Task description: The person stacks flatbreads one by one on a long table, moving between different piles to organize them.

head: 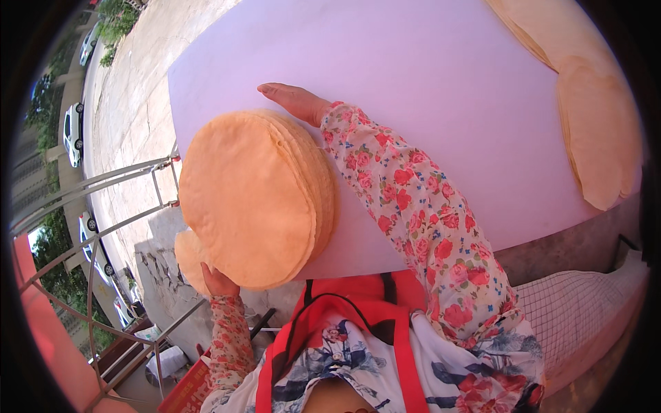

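Note:
A tall stack of thin round flatbreads (248, 201) stands near the left edge of a pale, smooth tabletop (439, 118). My left hand (221, 281) is at the stack's lower left edge, its fingers on another thin round sheet (190, 258) that sticks out past the stack. Its grip is partly hidden. Beyond the stack's upper right side, my right hand (297, 100) is stretched out flat over the tabletop, holding nothing. Both arms wear floral sleeves.
More thin sheets lie in overlapping piles (594, 129) along the tabletop's right side. A metal frame (93, 242) rises at the left, with paved ground (139, 88) and parked cars (73, 135) beyond. A checked cloth (573, 320) lies at the lower right.

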Demonstrator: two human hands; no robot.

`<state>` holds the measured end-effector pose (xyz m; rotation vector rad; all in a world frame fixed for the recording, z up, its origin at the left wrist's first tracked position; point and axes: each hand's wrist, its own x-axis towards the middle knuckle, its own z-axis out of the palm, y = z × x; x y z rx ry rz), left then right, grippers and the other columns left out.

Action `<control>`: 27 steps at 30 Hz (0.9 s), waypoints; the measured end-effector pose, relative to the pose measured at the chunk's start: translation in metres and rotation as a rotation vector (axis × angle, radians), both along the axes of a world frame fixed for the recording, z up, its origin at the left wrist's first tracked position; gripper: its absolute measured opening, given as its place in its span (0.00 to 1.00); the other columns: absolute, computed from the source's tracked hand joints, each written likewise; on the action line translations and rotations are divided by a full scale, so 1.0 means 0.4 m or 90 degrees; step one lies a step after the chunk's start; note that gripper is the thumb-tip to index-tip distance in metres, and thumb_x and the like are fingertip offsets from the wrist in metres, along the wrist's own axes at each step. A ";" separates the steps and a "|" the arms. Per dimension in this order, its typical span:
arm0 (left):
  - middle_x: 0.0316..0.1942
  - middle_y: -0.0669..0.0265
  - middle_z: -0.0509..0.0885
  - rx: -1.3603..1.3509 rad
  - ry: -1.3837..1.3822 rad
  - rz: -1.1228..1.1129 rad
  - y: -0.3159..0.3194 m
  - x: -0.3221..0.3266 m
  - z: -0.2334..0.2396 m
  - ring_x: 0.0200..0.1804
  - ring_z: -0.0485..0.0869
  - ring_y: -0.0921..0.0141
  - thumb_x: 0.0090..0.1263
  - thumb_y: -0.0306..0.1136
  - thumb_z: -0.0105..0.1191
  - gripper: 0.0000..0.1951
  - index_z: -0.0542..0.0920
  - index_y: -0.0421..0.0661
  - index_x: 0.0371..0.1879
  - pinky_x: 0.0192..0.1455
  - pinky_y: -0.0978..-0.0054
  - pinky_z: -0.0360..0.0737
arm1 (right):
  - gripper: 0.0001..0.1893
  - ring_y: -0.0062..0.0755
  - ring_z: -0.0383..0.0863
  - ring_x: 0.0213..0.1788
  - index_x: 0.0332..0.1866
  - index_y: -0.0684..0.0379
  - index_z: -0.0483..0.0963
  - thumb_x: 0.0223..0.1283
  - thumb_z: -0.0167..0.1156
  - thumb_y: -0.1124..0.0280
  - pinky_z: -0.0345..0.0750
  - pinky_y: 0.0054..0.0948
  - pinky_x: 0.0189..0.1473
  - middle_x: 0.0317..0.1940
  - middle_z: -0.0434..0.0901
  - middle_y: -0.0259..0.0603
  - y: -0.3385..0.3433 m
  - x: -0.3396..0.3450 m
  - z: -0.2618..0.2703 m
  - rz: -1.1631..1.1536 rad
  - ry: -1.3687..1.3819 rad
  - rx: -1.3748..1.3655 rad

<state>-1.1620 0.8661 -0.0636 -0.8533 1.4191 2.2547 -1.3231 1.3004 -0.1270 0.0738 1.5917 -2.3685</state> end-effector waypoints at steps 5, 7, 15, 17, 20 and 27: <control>0.71 0.59 0.64 -0.015 0.053 0.037 0.050 0.073 -0.006 0.70 0.65 0.54 0.77 0.57 0.26 0.33 0.59 0.46 0.72 0.72 0.53 0.63 | 0.35 0.38 0.58 0.73 0.71 0.61 0.60 0.71 0.39 0.43 0.55 0.34 0.73 0.71 0.61 0.45 -0.063 -0.015 -0.031 0.126 0.201 0.158; 0.71 0.59 0.64 -0.024 0.014 0.061 0.061 0.079 0.017 0.70 0.65 0.54 0.77 0.57 0.26 0.33 0.59 0.46 0.72 0.72 0.52 0.63 | 0.34 0.37 0.56 0.74 0.72 0.59 0.60 0.71 0.40 0.44 0.53 0.34 0.74 0.72 0.60 0.44 -0.066 0.014 -0.012 0.100 0.184 0.169; 0.72 0.59 0.63 -0.013 -0.007 0.050 0.053 0.098 0.037 0.70 0.65 0.54 0.78 0.56 0.25 0.32 0.58 0.46 0.72 0.72 0.52 0.63 | 0.32 0.40 0.56 0.74 0.71 0.62 0.61 0.72 0.40 0.47 0.53 0.34 0.74 0.71 0.61 0.47 -0.091 0.039 -0.038 0.030 0.262 0.222; 0.72 0.59 0.63 -0.008 -0.002 0.045 0.043 0.104 0.037 0.70 0.65 0.54 0.78 0.55 0.25 0.32 0.58 0.46 0.72 0.72 0.52 0.63 | 0.32 0.41 0.57 0.74 0.71 0.62 0.61 0.72 0.41 0.47 0.53 0.34 0.74 0.71 0.61 0.47 -0.096 0.046 -0.027 0.022 0.273 0.224; 0.72 0.59 0.64 0.000 -0.004 0.015 0.036 0.102 0.040 0.70 0.65 0.54 0.79 0.54 0.26 0.31 0.58 0.45 0.72 0.72 0.53 0.64 | 0.32 0.41 0.58 0.73 0.70 0.62 0.61 0.72 0.42 0.48 0.54 0.34 0.74 0.71 0.61 0.48 -0.097 0.052 -0.035 0.009 0.285 0.229; 0.64 0.61 0.73 -0.512 -0.054 -0.069 -0.043 0.014 0.039 0.63 0.73 0.62 0.79 0.41 0.34 0.24 0.64 0.41 0.67 0.67 0.64 0.69 | 0.30 0.43 0.62 0.71 0.67 0.65 0.63 0.72 0.45 0.50 0.59 0.35 0.72 0.69 0.63 0.51 -0.030 0.105 0.016 -0.149 0.127 0.051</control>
